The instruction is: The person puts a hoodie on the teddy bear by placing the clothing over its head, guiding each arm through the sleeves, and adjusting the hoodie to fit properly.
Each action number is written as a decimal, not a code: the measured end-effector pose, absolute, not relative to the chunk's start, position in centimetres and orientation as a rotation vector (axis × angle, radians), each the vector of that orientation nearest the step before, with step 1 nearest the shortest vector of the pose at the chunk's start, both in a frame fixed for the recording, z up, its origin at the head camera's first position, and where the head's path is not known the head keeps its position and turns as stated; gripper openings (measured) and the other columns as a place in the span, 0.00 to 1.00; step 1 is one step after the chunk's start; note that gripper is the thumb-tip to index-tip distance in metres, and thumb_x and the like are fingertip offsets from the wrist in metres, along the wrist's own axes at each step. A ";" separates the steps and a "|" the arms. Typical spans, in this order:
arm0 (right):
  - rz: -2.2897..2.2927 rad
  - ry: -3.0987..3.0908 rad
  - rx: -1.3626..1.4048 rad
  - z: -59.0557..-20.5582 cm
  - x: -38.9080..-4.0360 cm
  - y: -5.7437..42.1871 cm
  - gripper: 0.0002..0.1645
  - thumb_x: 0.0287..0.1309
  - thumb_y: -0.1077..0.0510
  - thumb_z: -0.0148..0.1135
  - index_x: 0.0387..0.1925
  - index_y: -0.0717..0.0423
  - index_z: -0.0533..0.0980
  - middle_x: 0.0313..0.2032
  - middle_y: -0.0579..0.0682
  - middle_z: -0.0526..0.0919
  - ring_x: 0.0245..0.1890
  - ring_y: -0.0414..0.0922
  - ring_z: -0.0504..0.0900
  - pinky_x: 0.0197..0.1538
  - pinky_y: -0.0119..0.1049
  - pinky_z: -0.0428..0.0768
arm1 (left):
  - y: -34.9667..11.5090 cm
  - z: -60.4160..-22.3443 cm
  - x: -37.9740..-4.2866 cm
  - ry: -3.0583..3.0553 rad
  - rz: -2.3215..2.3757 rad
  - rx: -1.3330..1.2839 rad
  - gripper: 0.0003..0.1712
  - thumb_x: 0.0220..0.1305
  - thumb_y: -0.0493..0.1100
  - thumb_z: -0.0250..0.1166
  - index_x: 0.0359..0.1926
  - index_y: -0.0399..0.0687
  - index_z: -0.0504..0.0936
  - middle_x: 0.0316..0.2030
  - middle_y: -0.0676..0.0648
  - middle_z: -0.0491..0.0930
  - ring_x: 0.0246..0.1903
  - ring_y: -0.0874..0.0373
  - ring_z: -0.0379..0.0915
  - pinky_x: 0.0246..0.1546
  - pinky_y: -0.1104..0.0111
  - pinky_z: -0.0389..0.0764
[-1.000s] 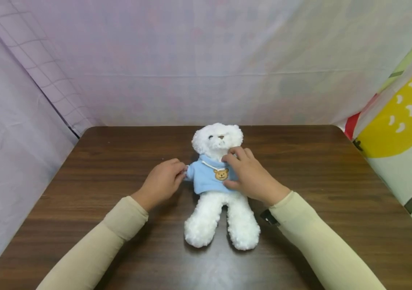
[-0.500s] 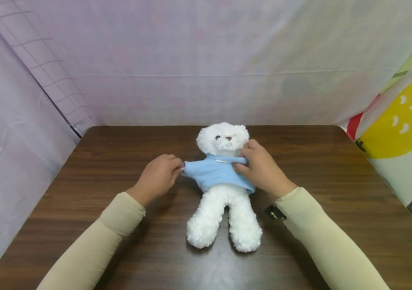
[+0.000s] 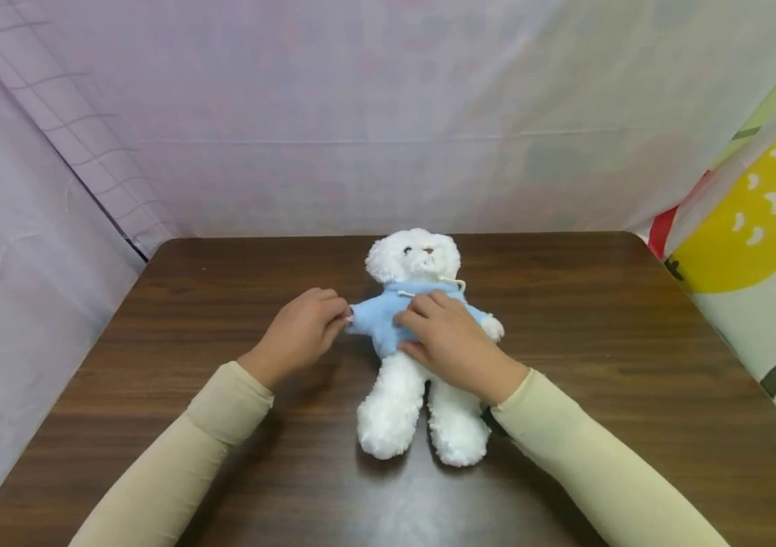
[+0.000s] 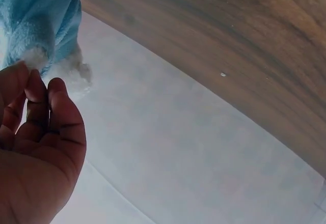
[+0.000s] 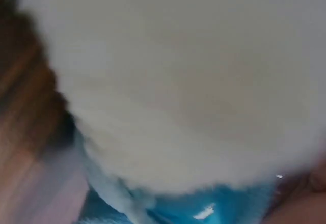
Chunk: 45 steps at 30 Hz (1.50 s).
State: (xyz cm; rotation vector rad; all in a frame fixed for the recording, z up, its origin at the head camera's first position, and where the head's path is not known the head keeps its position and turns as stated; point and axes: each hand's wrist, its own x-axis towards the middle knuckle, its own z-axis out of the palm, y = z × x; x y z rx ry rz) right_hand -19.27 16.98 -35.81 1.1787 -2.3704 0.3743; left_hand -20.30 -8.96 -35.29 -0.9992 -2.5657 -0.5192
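Observation:
A white plush teddy bear (image 3: 412,258) in a light blue hoodie (image 3: 381,319) lies face up on the wooden table, its legs toward me. My left hand (image 3: 302,327) pinches the white paw (image 4: 34,58) at the end of the sleeve on the left. Across the bear's belly rests my right hand (image 3: 452,342), fingertips on the hoodie and thumb apart from them near the hem. It hides the printed bear face on the front. White fur (image 5: 178,81) fills most of the right wrist view, blurred, with blue cloth below.
The dark brown wooden table (image 3: 224,273) runs back to a pale hanging cloth (image 3: 388,114). Another white cloth (image 3: 12,251) hangs at the left. On the right is a sheet with a yellow print (image 3: 743,228).
My right hand has let go of the hoodie's right side and moved left and down over the belly. The bear's right-hand arm now shows, sleeve out. My left hand keeps its pinch.

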 end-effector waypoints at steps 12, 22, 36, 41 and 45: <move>0.300 -2.454 1.419 -35.0 -19.4 18.3 0.11 0.59 0.62 0.68 0.27 0.52 0.72 0.28 0.44 0.68 0.38 0.48 0.70 0.44 0.42 0.69 | -10.0 -35.6 -20.7 -2.701 -0.560 -0.803 0.02 0.64 0.37 0.69 0.33 0.43 0.86 0.30 0.50 0.80 0.33 0.52 0.76 0.37 0.58 0.77; 0.454 -2.513 1.481 -34.5 -19.2 18.7 0.04 0.63 0.55 0.65 0.36 0.51 0.81 0.34 0.42 0.75 0.41 0.44 0.71 0.46 0.40 0.71 | -10.4 -35.9 -21.1 -2.810 -0.682 -0.888 0.01 0.65 0.36 0.66 0.37 0.42 0.84 0.32 0.50 0.77 0.33 0.55 0.73 0.37 0.59 0.76; 0.722 -2.718 0.863 -33.5 -19.7 24.8 0.12 0.66 0.57 0.64 0.47 0.59 0.77 0.42 0.52 0.78 0.40 0.48 0.77 0.43 0.46 0.76 | -9.0 -36.2 -21.2 -2.933 -0.891 -0.679 0.16 0.67 0.51 0.66 0.43 0.43 0.79 0.31 0.49 0.78 0.30 0.57 0.73 0.34 0.61 0.76; 0.695 -2.911 0.786 -34.9 -20.0 26.2 0.13 0.64 0.54 0.67 0.43 0.56 0.75 0.37 0.49 0.79 0.37 0.47 0.77 0.41 0.45 0.76 | -9.5 -36.4 -20.9 -2.974 -0.901 -0.642 0.23 0.63 0.49 0.69 0.52 0.38 0.78 0.38 0.46 0.81 0.36 0.55 0.76 0.40 0.59 0.78; 0.750 -2.873 0.764 -35.3 -20.0 26.3 0.24 0.62 0.48 0.69 0.51 0.58 0.73 0.45 0.53 0.78 0.43 0.51 0.78 0.45 0.48 0.77 | -9.5 -36.4 -20.7 -3.009 -0.864 -0.667 0.26 0.59 0.46 0.72 0.54 0.37 0.77 0.41 0.44 0.80 0.40 0.52 0.76 0.44 0.57 0.78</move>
